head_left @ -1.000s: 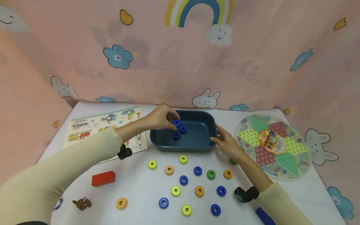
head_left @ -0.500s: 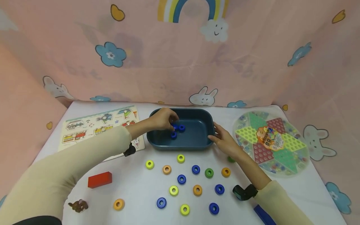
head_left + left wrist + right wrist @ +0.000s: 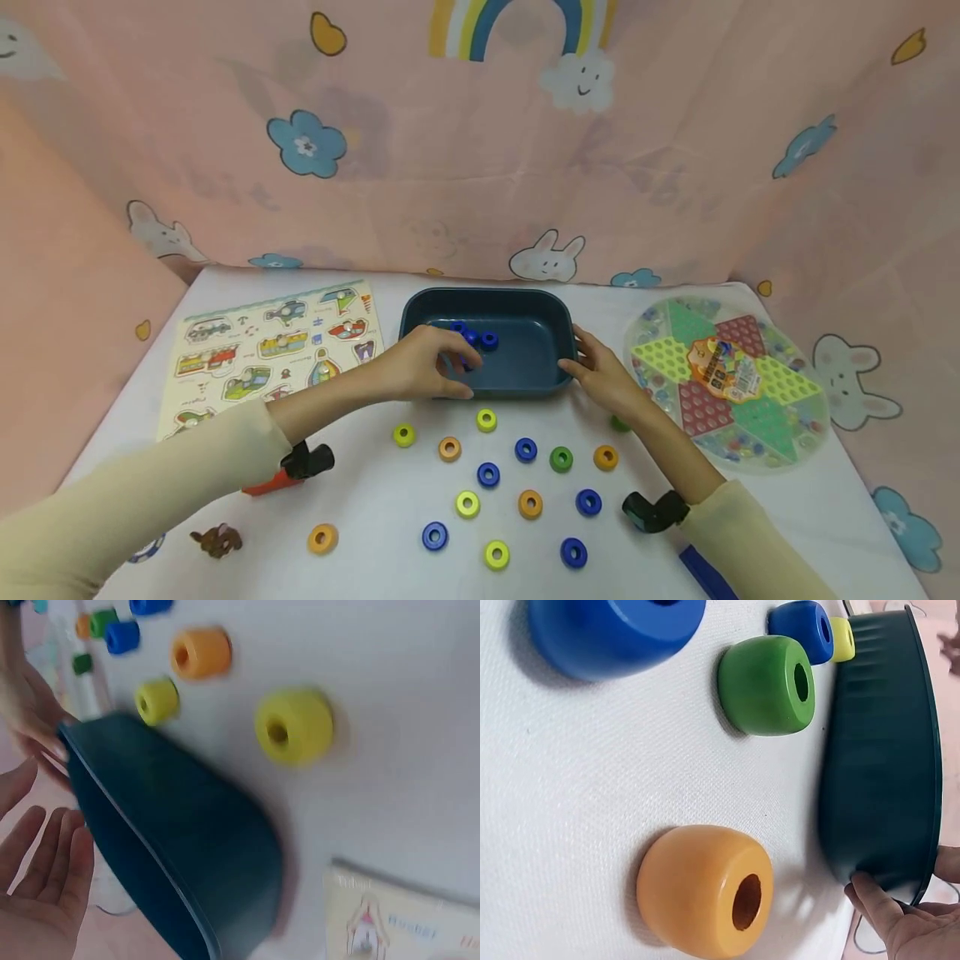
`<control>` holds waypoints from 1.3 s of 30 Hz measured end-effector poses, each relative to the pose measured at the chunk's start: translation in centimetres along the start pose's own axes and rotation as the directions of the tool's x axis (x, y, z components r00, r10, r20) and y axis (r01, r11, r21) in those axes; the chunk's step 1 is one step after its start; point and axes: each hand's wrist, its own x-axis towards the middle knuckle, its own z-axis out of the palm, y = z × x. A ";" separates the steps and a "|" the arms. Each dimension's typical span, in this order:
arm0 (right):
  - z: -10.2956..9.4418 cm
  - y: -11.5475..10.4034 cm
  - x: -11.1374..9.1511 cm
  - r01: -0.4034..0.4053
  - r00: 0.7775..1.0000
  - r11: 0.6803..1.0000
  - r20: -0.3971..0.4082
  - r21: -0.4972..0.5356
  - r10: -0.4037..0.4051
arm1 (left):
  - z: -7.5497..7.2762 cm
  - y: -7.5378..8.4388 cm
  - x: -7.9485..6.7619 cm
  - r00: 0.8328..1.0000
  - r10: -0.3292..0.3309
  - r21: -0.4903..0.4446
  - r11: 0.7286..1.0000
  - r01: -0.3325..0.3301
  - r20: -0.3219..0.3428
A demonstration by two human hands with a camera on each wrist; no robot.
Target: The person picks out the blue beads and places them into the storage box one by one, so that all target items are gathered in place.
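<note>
A dark teal tray stands at the back middle of the white table, with several blue beads inside near its left part. Over the tray's front left rim is my left hand, fingers apart and bent, partly covering the beads. In the left wrist view, nothing lies between that hand's fingers. My right hand holds the tray's right end; in the right wrist view its thumb and fingers pinch the wall. Before the tray, loose beads lie scattered: blue, yellow, orange and green.
A picture puzzle board lies on the left, a round star game board on the right. A red block is partly behind the left wrist camera. Nearer are a brown animal figure and a blue block.
My left hand has let go of a blue bead inside the tray, then moved back toward the front rim with its fingers spread. The right hand stays on the tray.
</note>
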 end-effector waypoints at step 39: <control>0.0 0.1 -0.2 0.013 1.000 1.000 -0.014 0.003 -0.013 | 2.4 0.0 -6.8 0.999 -0.052 -0.141 0.989 0.052 0.001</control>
